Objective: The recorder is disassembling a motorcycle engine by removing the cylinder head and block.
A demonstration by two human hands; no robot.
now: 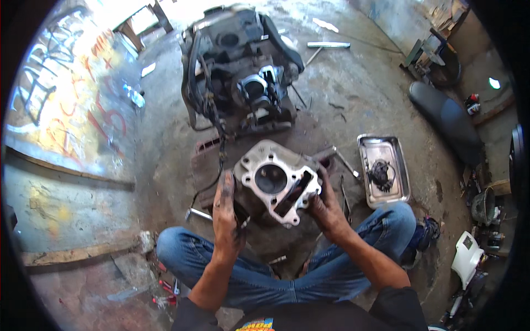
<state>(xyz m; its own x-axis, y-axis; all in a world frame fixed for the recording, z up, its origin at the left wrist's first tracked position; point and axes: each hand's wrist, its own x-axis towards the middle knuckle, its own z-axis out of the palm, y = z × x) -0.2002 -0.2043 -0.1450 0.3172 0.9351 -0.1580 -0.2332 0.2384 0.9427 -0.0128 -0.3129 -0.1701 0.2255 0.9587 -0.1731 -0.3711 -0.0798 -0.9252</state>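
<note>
Between my two hands I hold an engine cylinder block (pixel 258 188), a grey metal casting with a round bore and a slot beside it, its flat face turned up toward me. My left hand (pixel 225 207) presses along its left side, fingers pointing away and blackened with grease. My right hand (pixel 327 207) grips the right edge near the slot, the thumb on the near corner. Beyond the block stands a partly dismantled engine and frame assembly (pixel 243 83) with cables hanging down its left side.
A metal tray (pixel 407 179) holding a dark greasy lump lies to the right. Wrenches (pixel 346 161) and a T-handle tool (pixel 197 213) are on the stained floor. Red-handled tools (pixel 167 287) lie at lower left. A motorcycle seat (pixel 446 118) and white panel (pixel 467 258) stand right; a painted wall is left.
</note>
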